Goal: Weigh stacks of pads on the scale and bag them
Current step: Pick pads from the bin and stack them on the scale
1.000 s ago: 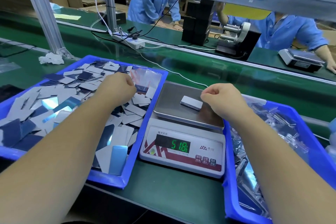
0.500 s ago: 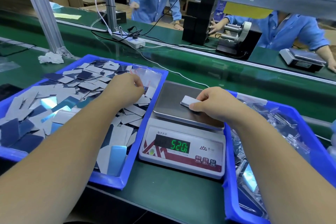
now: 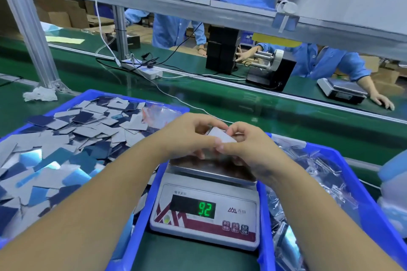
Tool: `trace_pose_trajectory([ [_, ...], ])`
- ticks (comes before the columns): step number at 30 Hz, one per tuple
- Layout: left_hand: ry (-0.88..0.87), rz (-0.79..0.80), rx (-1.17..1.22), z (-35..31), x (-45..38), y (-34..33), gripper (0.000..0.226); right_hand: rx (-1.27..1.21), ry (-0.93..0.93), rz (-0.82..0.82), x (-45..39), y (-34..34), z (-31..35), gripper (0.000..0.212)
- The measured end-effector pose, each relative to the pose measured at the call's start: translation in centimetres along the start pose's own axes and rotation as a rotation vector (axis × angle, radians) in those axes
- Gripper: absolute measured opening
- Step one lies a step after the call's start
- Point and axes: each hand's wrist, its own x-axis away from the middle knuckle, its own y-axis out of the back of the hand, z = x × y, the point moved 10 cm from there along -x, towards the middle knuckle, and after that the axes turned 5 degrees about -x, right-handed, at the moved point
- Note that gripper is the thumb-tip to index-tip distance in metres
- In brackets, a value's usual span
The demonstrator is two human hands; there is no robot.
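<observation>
A small white rectangular stack of pads (image 3: pixel 221 136) is held above the steel platform of the white digital scale (image 3: pixel 206 211), pinched between the curled fingers of the left hand (image 3: pixel 189 136) and the right hand (image 3: pixel 246 146). Green digits reading 92 are shown on the scale's display. A blue plastic bin (image 3: pixel 141 222) of loose grey and blue pads is seen at the left, and a blue plastic bin (image 3: pixel 361 200) of clear-bagged pads at the right.

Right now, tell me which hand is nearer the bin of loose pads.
Left. The left hand is above the scale, right beside the bin of loose pads. The right hand is farther over, toward the bin of bagged pads. Both hold the pad stack.
</observation>
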Motion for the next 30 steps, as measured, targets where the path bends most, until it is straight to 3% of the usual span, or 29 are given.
trace_pose_trajectory([
  [7, 0.044, -0.096, 0.196, 2.0, 0.5, 1.8, 0.025, -0.211, 0.012, -0.087, -0.3, 0.5, 0.2, 0.018],
  [11, 0.069, -0.099, 0.249, 2.2, 0.9, 1.6, 0.028, -0.210, 0.014, -0.116, -0.2, 0.9, 0.1, 0.011],
  [18, 0.067, -0.074, 0.263, 2.1, 1.3, 1.4, 0.028, -0.271, -0.024, -0.096, -0.1, 0.6, -0.2, 0.013],
  [22, 0.079, -0.048, 0.290, 2.1, 1.4, 1.2, 0.030, -0.362, 0.071, -0.169, -0.1, 1.8, 0.8, 0.016],
  [24, 0.079, -0.057, 0.309, 2.2, 1.3, 1.2, 0.031, -0.266, 0.207, -0.217, 0.2, 2.6, 2.1, 0.019],
  [28, 0.079, -0.086, 0.388, 2.3, 1.1, 1.6, 0.021, 0.329, 0.595, -0.212, 2.1, 0.8, 5.6, 0.022],
  [30, 0.085, -0.068, 0.405, 2.3, 1.2, 1.5, 0.020, 0.502, 0.770, -0.198, 3.2, -0.4, 6.8, 0.020],
])
